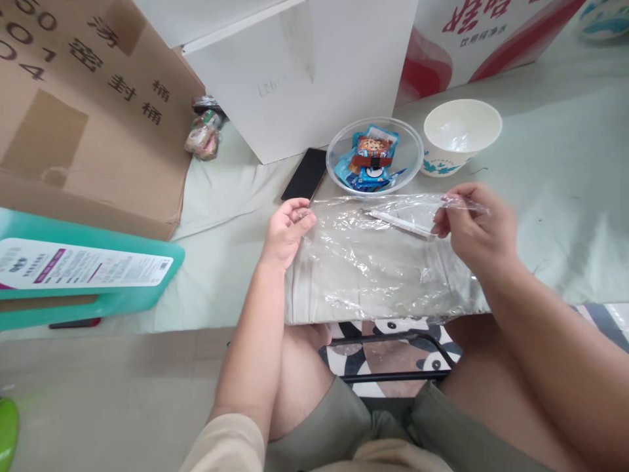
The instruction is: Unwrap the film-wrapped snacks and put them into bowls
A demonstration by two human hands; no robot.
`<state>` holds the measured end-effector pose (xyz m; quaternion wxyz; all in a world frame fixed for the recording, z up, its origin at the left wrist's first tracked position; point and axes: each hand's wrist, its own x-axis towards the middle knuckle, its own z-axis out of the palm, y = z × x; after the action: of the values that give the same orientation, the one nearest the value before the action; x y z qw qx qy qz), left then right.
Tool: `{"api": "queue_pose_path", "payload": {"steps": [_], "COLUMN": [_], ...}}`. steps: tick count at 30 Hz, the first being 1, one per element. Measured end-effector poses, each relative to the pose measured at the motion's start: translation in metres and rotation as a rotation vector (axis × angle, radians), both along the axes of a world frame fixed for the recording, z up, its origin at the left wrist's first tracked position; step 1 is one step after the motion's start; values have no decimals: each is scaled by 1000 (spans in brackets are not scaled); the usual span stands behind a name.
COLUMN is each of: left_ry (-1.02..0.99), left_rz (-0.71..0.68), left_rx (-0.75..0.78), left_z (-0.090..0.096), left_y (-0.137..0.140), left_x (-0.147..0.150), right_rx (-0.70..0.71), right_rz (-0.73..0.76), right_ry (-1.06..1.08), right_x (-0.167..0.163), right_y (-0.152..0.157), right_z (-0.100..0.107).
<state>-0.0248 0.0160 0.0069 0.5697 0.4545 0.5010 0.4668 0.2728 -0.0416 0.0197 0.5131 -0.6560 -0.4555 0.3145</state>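
A clear plastic bag [383, 275], crinkled and shiny, is stretched between my hands over the front edge of the table. My left hand [289, 229] pinches its upper left corner. On the other side, my right hand [474, 223] grips the upper right corner between thumb and fingers. Through the film shows a slim white pen-like stick [400, 223] on the table. Just beyond the bag stands a clear plastic bowl [334, 174] with several blue and brown snack packets [373, 160] inside. A black phone [305, 174] lies near my left hand.
A white paper tub [449, 157] stands right of the bowl. Behind are a white box [299, 78] and a red-and-white carton [472, 46]. At left are a brown carton [93, 124], wrapped snacks [204, 137] and a teal jug [157, 249] by the table edge.
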Motion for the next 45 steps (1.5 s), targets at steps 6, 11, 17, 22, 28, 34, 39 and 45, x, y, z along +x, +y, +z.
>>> {"api": "queue_pose_path", "payload": {"steps": [6, 11, 17, 22, 28, 34, 39, 45], "left_ry": [-19, -42, 147, 156, 40, 13, 125, -48], "left_rz": [-307, 52, 213, 248, -196, 52, 3, 2], "left_rx": [-296, 4, 337, 325, -62, 24, 12, 35], "left_z": [4, 0, -4, -1, 3, 3, 3, 6], "left_y": [-6, -4, -3, -5, -3, -4, -4, -7], "left_x": [9, 15, 6, 3, 5, 10, 4, -1], "right_rx": [94, 10, -68, 58, 212, -31, 20, 83], "right_rz": [-104, 25, 101, -30, -80, 128, -28, 64], "right_ry": [29, 213, 93, 60, 119, 272, 284, 558], "right_x": [-2, 4, 1, -4, 0, -1, -5, 4], "right_y": [2, 4, 1, 0, 2, 4, 2, 4], "right_z": [8, 1, 0, 1, -4, -4, 7, 15]}}
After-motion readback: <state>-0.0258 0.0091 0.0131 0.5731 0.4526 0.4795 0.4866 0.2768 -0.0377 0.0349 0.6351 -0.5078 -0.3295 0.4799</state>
